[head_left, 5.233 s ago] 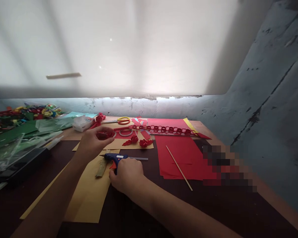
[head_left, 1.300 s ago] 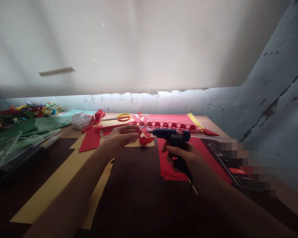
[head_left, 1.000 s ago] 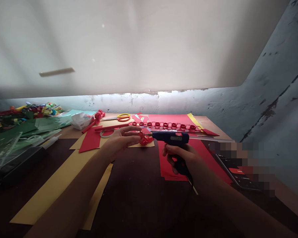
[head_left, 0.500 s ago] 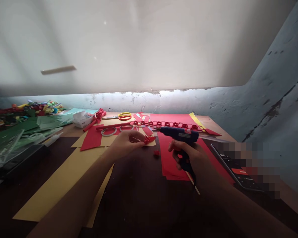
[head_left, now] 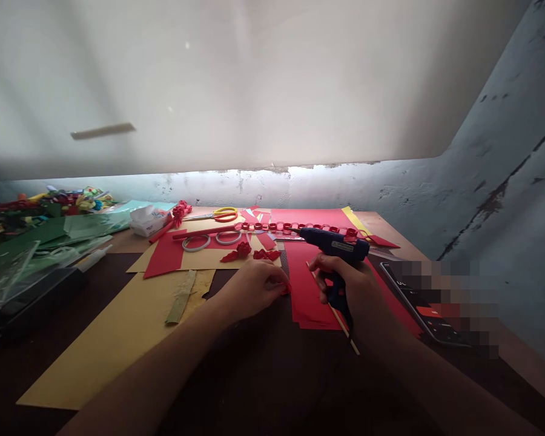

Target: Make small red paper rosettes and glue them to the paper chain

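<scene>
My right hand (head_left: pixel 355 280) is wrapped round the grip of a dark blue glue gun (head_left: pixel 338 244), its nozzle pointing left above the red paper sheets (head_left: pixel 313 315). A thin wooden stick (head_left: pixel 344 328) runs slantwise behind that hand. My left hand (head_left: pixel 257 287) is low over the dark tabletop, fingertips pinched on a small red paper piece (head_left: pixel 287 290), mostly hidden by the fingers. Just beyond it, two crumpled red paper pieces (head_left: pixel 240 252) lie on yellow paper. A chain of red paper rings (head_left: pixel 272 226) stretches behind the gun's nozzle.
Two tape rolls (head_left: pixel 196 243), scissors (head_left: pixel 218 214) and a white tissue pack (head_left: pixel 148 220) are at the back. A long yellow sheet (head_left: pixel 100 345) lies left, with a greenish strip (head_left: pixel 180 298) on it. On the right is a phone (head_left: pixel 429 312); coloured scraps (head_left: pixel 72 201) pile far left.
My left hand has left a crumpled red piece on the yellow paper and come nearer, down to the small red piece on the table. The glue gun has shifted slightly right.
</scene>
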{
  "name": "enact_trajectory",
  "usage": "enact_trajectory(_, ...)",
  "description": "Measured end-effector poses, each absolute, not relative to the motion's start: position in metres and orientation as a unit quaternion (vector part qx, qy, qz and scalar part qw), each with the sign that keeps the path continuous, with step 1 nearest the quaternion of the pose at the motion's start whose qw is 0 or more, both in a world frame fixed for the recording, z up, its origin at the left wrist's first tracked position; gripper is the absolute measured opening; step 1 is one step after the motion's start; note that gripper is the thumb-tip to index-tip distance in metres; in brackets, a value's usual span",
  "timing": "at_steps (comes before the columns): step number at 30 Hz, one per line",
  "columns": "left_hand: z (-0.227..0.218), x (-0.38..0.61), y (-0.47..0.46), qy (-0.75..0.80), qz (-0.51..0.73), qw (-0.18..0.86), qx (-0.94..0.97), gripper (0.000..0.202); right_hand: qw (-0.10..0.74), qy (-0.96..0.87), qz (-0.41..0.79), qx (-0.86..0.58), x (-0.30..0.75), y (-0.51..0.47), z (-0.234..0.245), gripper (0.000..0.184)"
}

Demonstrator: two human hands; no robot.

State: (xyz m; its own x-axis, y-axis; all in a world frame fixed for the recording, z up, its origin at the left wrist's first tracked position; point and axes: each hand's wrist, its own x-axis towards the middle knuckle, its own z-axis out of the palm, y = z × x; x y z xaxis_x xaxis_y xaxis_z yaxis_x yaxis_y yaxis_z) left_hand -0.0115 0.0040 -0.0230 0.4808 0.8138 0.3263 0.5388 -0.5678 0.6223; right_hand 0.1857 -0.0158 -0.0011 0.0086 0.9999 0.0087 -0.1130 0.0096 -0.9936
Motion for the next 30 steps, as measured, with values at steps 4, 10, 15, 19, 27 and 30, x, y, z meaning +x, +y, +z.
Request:
enact_trajectory(4,-0.029,-0.009,0.007,0.403,0.285,0.199,0.847,0.024,0.533,-0.472,0.52,-0.473,0.185,-0.016,-0.001,0.024)
enact_trajectory(10,-0.035,-0.005,0.009,0.385,0.263,0.167,0.869,0.027,0.537,-0.467,0.524,-0.469,0.185,-0.017,0.001,0.024)
enact_trajectory(15,-0.037,-0.004,0.009,0.396,0.267,0.163,0.863,0.026,0.536,-0.465,0.524,-0.472,0.185,-0.018,0.002,0.023)
enact_trajectory(19,-0.036,-0.005,0.01,0.422,0.267,0.169,0.849,0.024,0.538,-0.468,0.521,-0.469,0.185,-0.017,0.001,0.024)
enact_trajectory(27,-0.035,-0.003,0.01,0.431,0.271,0.175,0.843,0.025,0.54,-0.468,0.52,-0.467,0.186,-0.017,0.0,0.023)
enact_trajectory(30,-0.031,-0.003,0.009,0.433,0.305,0.17,0.831,0.024,0.535,-0.473,0.518,-0.471,0.185,-0.017,0.002,0.025)
